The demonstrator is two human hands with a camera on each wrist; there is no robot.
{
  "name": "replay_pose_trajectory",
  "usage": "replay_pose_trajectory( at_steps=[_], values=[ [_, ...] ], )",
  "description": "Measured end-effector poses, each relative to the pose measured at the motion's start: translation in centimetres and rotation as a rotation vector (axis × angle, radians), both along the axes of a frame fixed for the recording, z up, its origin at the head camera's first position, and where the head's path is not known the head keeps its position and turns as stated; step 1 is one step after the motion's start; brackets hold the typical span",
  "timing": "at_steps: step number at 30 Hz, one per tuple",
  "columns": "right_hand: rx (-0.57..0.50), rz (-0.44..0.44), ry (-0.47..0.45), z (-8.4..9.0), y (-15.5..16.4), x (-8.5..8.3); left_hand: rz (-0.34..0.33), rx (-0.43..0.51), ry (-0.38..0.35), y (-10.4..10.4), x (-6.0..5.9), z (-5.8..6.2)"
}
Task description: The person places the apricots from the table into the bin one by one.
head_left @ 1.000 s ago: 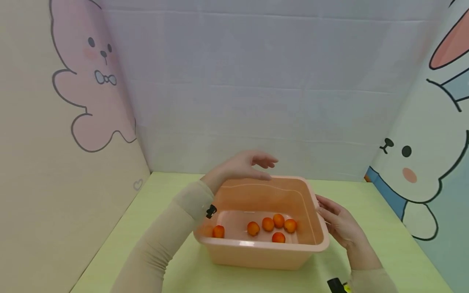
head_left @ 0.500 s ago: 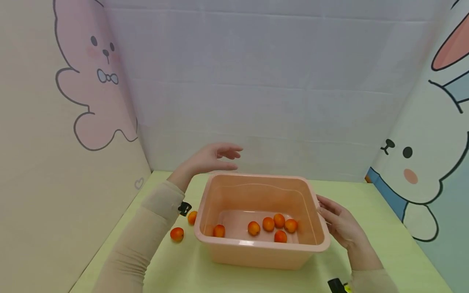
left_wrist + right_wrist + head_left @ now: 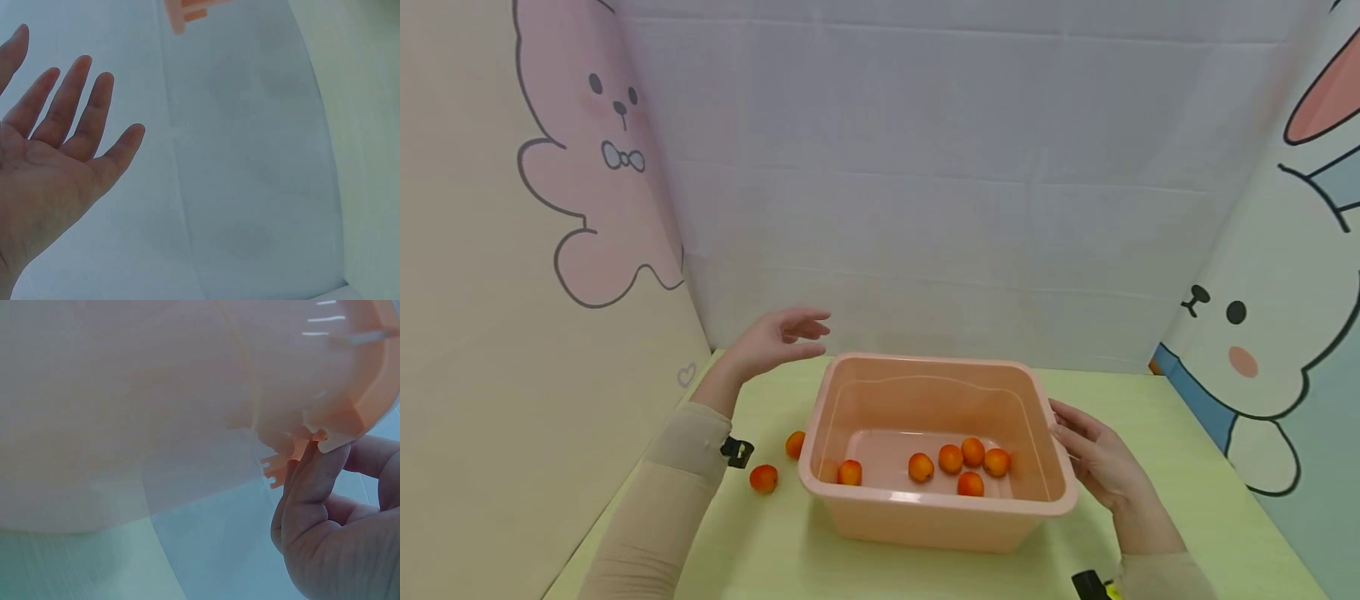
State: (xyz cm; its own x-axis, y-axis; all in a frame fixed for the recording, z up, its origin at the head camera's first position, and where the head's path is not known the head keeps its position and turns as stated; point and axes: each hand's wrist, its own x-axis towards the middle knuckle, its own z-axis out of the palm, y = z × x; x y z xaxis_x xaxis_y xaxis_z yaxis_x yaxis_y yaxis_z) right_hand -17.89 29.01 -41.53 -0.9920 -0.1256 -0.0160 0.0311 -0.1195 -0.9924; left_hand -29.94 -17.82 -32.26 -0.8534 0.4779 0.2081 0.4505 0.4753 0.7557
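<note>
A pink plastic basin [image 3: 936,523] stands on the table in the head view, with several small orange-red round fruits [image 3: 921,467] on its floor. My right hand [image 3: 1103,462] grips the basin's right rim. In the right wrist view, the fingers [image 3: 309,494] curl up under that rim beside the basin's outer wall [image 3: 125,406]. Beyond the basin's back left corner, my left hand [image 3: 781,338] is in the air with nothing in it. Its palm and spread fingers [image 3: 62,119] show in the left wrist view.
Two more orange-red fruits lie left of the basin: one [image 3: 763,478] apart from it, another [image 3: 795,445] by its left side. The pale green table [image 3: 752,542] ends at a white back wall [image 3: 940,208]. Side panels carry a pink bear [image 3: 587,167] and a white rabbit [image 3: 1247,350].
My left hand has moved left from above the basin's back rim, uncovering two fruits on the table. The front fruit in the basin shifted slightly. My right hand stays on the rim.
</note>
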Motion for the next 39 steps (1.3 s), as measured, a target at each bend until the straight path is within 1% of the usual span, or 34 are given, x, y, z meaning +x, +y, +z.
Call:
replay_pose_trajectory(
  at_steps=[4,12,16,18,20,26,30,34,39],
  values=[
    [0.023,-0.006,-0.014,0.2,-0.1,0.0,0.038,0.032,-0.029,-1.2,0.3,-2.1],
    [0.004,-0.011,-0.020,0.2,0.0,0.1,0.117,0.070,-0.022,-3.0,1.1,-6.2],
    [-0.008,-0.010,-0.025,0.2,0.0,0.1,0.128,0.111,-0.035,-3.9,1.8,-8.6],
    [-0.004,-0.011,-0.030,0.3,0.0,0.0,0.124,0.130,-0.044,-4.5,2.2,-9.8],
    [0.002,-0.015,-0.035,0.3,-0.1,0.0,0.124,0.127,-0.059,-5.0,2.7,-10.8],
    [0.028,-0.024,-0.053,0.3,-0.2,-0.1,0.104,0.059,-0.080,-6.8,4.2,-13.3],
    [0.044,-0.020,-0.059,0.3,-0.2,-0.1,0.071,0.056,-0.109,-7.9,4.9,-14.7],
    [0.054,-0.028,-0.066,0.4,-0.3,-0.1,0.024,0.058,-0.140,-8.9,5.6,-15.9],
    [0.057,-0.038,-0.069,0.5,-0.4,-0.1,-0.025,0.020,-0.187,-9.5,6.1,-17.2]
  ],
)
